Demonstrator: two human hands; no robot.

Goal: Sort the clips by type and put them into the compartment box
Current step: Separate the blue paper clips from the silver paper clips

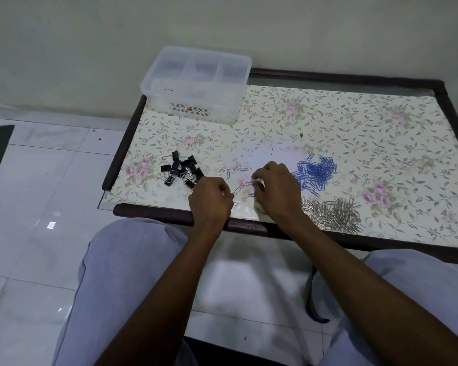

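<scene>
While fingers curl under, left hand (211,197) and right hand (276,187) grips unclear, loose clips (238,171) between.

One compartment box (196,85), three sorted heaps: black binder clips (181,170), blue paperclips (316,171), silver paperclips (333,216).

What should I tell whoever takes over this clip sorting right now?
Left hand and right hand are picking through the loose mixed clips at the table's near edge. Piles made: black binder clips left, blue paper clips right, silver paper clips near right. The compartment box at the far left looks almost empty. Left: finish sorting, then fill the box.
</scene>
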